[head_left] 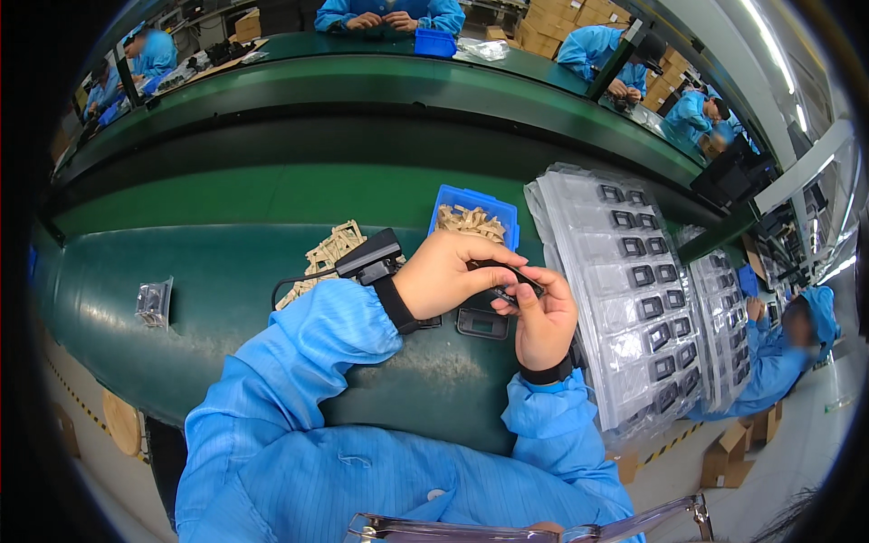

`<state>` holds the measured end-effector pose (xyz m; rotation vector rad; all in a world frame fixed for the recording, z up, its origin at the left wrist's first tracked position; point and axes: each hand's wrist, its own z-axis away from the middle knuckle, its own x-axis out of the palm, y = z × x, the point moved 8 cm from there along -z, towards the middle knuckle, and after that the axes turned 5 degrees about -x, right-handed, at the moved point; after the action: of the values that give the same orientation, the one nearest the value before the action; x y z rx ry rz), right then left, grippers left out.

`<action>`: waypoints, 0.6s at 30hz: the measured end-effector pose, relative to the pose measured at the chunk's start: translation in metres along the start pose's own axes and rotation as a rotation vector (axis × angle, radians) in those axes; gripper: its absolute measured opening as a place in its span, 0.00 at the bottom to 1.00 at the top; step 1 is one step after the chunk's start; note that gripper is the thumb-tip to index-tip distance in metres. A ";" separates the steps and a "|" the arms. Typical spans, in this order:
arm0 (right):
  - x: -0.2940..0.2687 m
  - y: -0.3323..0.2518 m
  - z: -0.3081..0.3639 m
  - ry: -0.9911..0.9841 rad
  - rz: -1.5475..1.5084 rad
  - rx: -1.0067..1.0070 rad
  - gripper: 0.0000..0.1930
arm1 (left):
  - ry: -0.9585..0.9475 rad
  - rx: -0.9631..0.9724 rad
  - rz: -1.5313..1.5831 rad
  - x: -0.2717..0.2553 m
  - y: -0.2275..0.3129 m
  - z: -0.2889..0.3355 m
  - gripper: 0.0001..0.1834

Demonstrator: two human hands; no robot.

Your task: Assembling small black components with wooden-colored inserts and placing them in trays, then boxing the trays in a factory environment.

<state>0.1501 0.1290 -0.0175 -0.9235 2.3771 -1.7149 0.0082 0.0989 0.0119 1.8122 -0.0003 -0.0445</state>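
Observation:
Between both hands is a small black plastic part (536, 287), mostly covered by the fingers, so its exact kind cannot be made out. My left hand (450, 270) pinches it from the left with thumb and fingers. From the right, my right hand (549, 319) grips the same part, its thumb pointing up. Just below the hands, a black rectangular casing with a greyish window (482, 323) lies on the green work mat (407, 385). Another dark item, partly hidden, lies by my left wrist.
Beyond my hands stands a blue bin (513, 215) of tan pieces. A loose pile of tan frames (342, 242) lies left of it. Stacked clear trays (602, 299) holding black frames fill the right side. A bagged part (154, 302) sits far left. Several co-workers sit around.

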 end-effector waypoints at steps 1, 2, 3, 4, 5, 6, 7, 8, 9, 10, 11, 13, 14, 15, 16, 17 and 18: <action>0.000 0.000 0.000 0.001 0.000 0.002 0.10 | -0.001 -0.002 0.001 0.000 0.001 0.001 0.12; 0.001 -0.003 0.001 -0.012 0.010 -0.034 0.10 | -0.004 0.012 -0.010 0.000 0.003 0.002 0.12; 0.002 -0.006 0.001 -0.026 0.021 -0.071 0.10 | -0.008 0.027 -0.021 0.000 0.005 0.002 0.12; 0.001 -0.005 0.001 -0.024 0.021 -0.070 0.10 | -0.010 0.026 -0.021 0.001 0.006 0.003 0.12; 0.001 -0.006 0.001 -0.026 0.020 -0.096 0.10 | -0.009 0.041 -0.025 0.001 0.007 0.003 0.12; 0.000 -0.007 0.002 -0.028 0.019 -0.122 0.09 | -0.008 0.056 -0.029 0.002 0.009 0.004 0.12; 0.000 -0.007 0.002 -0.026 0.019 -0.121 0.09 | -0.009 0.055 -0.029 0.002 0.008 0.004 0.12; 0.000 -0.008 0.002 -0.036 0.021 -0.141 0.09 | -0.006 0.082 -0.028 0.002 0.009 0.004 0.12; 0.000 -0.010 0.003 -0.045 0.022 -0.162 0.08 | -0.003 0.110 -0.027 0.002 0.011 0.005 0.11; 0.000 -0.009 0.003 -0.045 0.021 -0.161 0.08 | -0.002 0.108 -0.027 0.003 0.009 0.005 0.11; 0.000 -0.010 0.003 -0.052 0.020 -0.176 0.08 | 0.008 0.156 -0.051 0.002 0.012 0.006 0.11; 0.000 -0.010 0.002 -0.058 0.019 -0.191 0.08 | 0.018 0.204 -0.075 0.001 0.014 0.006 0.11; 0.000 -0.011 0.002 -0.064 0.022 -0.200 0.08 | 0.027 0.239 -0.098 0.001 0.016 0.006 0.11; 0.001 -0.011 0.002 -0.070 0.024 -0.210 0.08 | 0.035 0.275 -0.122 0.001 0.018 0.007 0.10; 0.000 -0.011 0.002 -0.070 0.024 -0.210 0.08 | 0.035 0.274 -0.122 0.001 0.017 0.007 0.10; 0.000 -0.011 0.002 -0.068 0.022 -0.215 0.08 | 0.040 0.284 -0.116 0.001 0.018 0.008 0.10; 0.000 -0.012 0.002 -0.066 0.020 -0.221 0.08 | 0.046 0.293 -0.110 0.000 0.018 0.008 0.10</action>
<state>0.1557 0.1247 -0.0076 -0.9635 2.5599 -1.4115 0.0087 0.0867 0.0276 2.1047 0.1320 -0.0851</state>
